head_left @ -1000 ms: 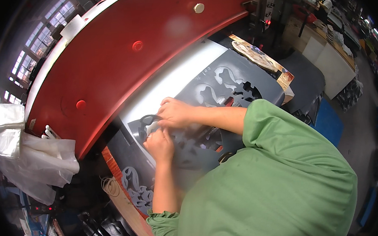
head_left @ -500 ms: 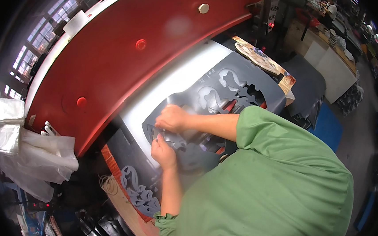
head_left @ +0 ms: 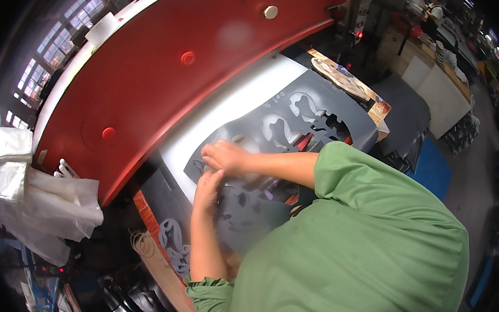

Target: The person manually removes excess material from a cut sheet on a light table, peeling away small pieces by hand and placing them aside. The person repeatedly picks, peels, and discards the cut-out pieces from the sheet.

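In a workshop, a red machine (head_left: 223, 46) stretches before you, windows (head_left: 83, 13) showing behind its left end. A white board (head_left: 222, 111) lies just in front of the machine, and a dark grey sheet (head_left: 252, 119), pierced with curving cut-outs, partly covers it on your side of the machine. Dressed in a green shirt (head_left: 350, 242), you have both hands together over the sheet's left part, in front of the machine. Your right hand (head_left: 225, 158) is bent at the fingers, your left hand (head_left: 206, 191) close beside it; whether either grips the sheet cannot be told. Grey cut pieces (head_left: 171, 235) and a pale coil (head_left: 143, 243) lie on your side of the machine's left end; plastic bags (head_left: 42, 199) bunch beside that end.
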### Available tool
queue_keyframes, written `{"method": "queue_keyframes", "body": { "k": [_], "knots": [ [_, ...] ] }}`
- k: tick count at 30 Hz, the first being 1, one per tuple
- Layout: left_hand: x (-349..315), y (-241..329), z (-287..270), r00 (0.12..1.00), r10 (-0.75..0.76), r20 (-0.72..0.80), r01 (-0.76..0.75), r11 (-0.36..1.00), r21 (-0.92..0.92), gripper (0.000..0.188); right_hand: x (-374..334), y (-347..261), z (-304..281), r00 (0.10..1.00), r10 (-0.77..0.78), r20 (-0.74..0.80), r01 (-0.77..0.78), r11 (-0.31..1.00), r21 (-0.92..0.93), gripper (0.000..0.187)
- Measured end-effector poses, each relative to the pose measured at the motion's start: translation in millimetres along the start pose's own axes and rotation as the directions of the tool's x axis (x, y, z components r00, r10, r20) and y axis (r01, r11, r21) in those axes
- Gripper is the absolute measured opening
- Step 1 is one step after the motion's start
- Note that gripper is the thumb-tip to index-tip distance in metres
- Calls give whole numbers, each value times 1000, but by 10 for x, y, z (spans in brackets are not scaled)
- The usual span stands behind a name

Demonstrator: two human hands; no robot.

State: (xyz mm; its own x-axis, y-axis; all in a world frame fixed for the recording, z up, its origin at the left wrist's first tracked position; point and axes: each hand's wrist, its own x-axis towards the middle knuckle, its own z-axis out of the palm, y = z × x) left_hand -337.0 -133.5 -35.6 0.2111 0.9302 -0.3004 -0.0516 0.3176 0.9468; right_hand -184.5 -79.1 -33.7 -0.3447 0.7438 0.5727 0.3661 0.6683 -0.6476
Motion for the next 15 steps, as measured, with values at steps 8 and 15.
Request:
{"method": "queue_keyframes", "body": {
  "k": [8, 15],
  "knots": [
    [-27, -117, 281, 392, 886, 246, -363, -97, 927, 16, 103, 9, -47, 982, 176, 65, -170, 982, -83, 23],
    [-84, -93, 158, 298, 893, 336, -347, -226, 910, 9, 154, -63, 121, 960, 245, 133, -212, 951, -224, 22]
  ]
}}
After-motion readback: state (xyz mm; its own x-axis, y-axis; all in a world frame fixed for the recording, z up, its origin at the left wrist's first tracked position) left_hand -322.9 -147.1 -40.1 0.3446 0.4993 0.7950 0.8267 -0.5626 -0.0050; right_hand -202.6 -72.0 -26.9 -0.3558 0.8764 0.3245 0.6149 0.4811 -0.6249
